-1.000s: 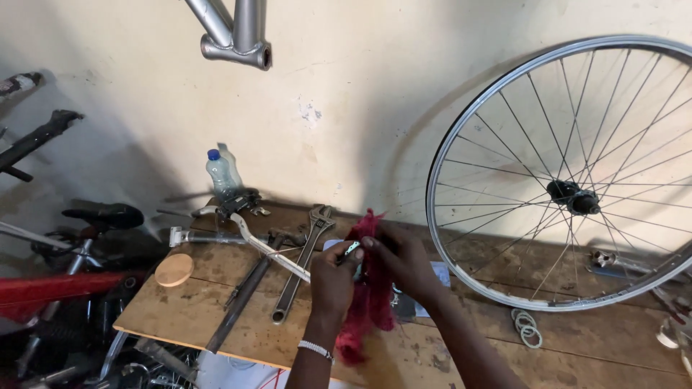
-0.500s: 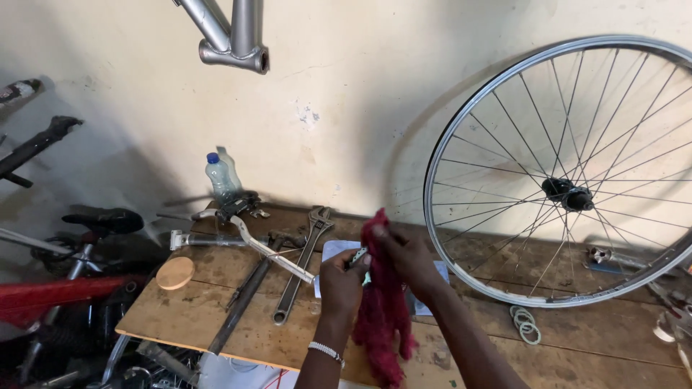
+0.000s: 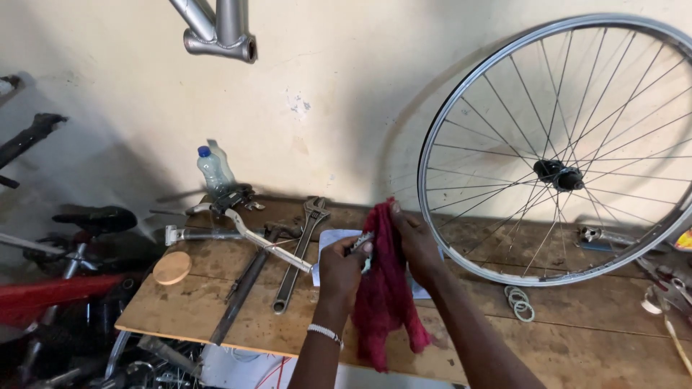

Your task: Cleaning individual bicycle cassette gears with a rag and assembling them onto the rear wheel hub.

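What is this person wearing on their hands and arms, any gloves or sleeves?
No gloves and no sleeves in view: both forearms are bare. The left hand has a thin pale beaded band around its wrist. The right hand shows no ring, watch or band that I can make out.

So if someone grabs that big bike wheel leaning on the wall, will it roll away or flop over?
The bike wheel would probably stay stiff, since its metal rim and thin spokes look rigid. It seems light for its size, being mostly open space. It stands on its edge on the wooden table, leaning against the wall, so a nudge could likely make it roll or tip.
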